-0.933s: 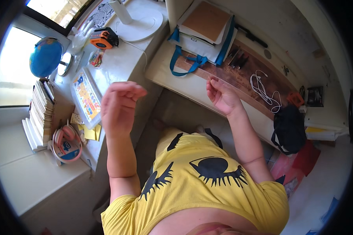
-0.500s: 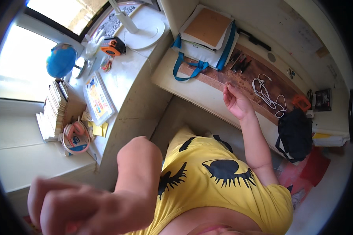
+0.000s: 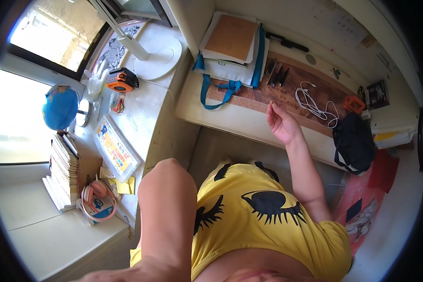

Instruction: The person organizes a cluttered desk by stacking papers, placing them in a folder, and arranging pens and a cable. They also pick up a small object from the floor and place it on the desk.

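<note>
My right hand is raised in front of the near edge of the desk, palm showing and fingers loosely bent, with nothing in it. Nearest to it are the brown desk mat, several dark pens and a coiled white cable. My left arm is bent, its elbow toward the windowsill. Only a sliver of my left hand shows at the lower edge; its fingers are out of the picture.
On the desk lie a white bag with blue straps and a black pouch. Along the left ledge stand a lamp, an orange-black tape measure, a globe, a plastic case, books and pink headphones.
My left hand has dropped out of the picture at the lower edge, apart from a sliver. The view has shifted slightly. My right hand stays nearly where it was.
</note>
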The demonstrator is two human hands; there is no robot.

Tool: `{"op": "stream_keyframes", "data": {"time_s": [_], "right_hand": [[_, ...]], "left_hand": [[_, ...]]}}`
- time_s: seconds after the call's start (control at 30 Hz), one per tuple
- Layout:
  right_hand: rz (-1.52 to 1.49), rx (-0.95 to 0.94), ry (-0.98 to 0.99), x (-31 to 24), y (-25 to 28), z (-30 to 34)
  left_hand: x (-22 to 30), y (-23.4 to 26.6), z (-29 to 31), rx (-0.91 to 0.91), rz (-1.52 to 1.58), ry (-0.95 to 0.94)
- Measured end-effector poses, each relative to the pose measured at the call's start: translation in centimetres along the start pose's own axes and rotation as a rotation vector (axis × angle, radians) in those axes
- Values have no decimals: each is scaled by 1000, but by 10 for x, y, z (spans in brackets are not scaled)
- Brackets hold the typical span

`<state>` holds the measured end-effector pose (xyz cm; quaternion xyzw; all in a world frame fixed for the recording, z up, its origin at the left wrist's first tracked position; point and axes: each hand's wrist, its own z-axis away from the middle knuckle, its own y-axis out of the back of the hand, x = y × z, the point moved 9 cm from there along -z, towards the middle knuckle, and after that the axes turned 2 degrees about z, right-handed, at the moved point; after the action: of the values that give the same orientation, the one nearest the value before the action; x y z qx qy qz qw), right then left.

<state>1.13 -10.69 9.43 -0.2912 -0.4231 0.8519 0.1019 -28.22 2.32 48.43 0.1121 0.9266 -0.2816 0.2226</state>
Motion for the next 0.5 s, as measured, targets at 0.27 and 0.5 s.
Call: {"op": "stream_keyframes", "data": {"time_s": [0.27, 0.5], "right_hand": [[29, 7, -4, 23, -12, -14], [117, 22, -45, 42, -38, -28]], "left_hand": [[31, 0, -3, -143, 157, 463], [63, 4, 2, -268, 190, 423]]}}
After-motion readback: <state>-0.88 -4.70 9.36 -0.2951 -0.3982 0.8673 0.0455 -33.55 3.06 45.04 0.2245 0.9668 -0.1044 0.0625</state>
